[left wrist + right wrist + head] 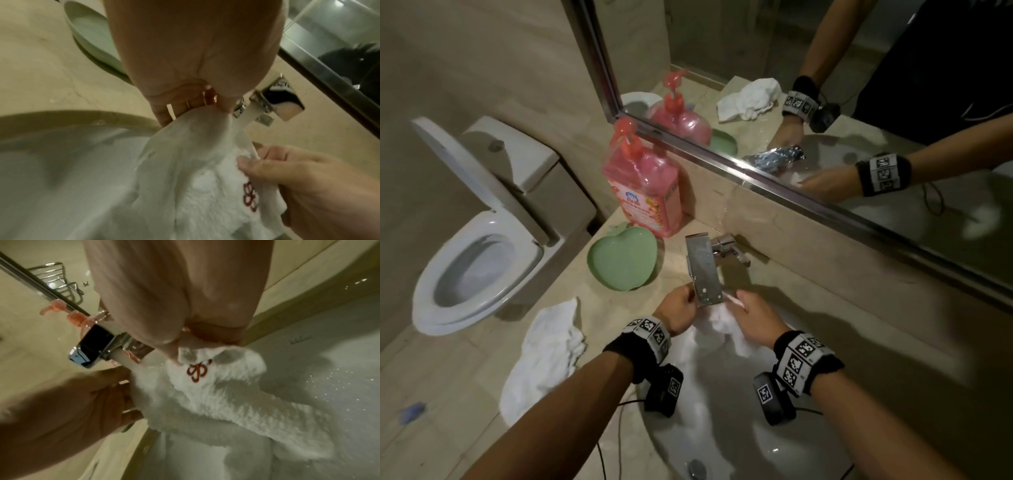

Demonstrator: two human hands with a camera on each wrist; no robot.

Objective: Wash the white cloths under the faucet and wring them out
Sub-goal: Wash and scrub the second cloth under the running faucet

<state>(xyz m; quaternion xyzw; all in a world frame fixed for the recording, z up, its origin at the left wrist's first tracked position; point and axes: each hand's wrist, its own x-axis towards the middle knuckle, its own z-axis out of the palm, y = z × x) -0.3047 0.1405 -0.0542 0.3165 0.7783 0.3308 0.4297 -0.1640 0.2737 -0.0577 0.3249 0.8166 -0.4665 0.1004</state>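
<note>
Arms: we see our two forearms bare, no sleeves.
Left wrist: our black fabric wristband (635, 346) carries white square tags printed with black-and-white codes.
Right wrist: our matching black wristband (810, 365) carries the same tags.
Cameras: a small black camera (664, 390) and another (772, 399) hang under each wrist, each tagged, with thin black cables.

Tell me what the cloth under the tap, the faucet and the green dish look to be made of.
Cloth: white terry, fluffy looped pile, red stitched mark.
Faucet: polished chrome-look metal, mirror reflections.
Green dish: smooth glossy, apple-shaped; plastic or glazed ceramic, unclear.
</note>
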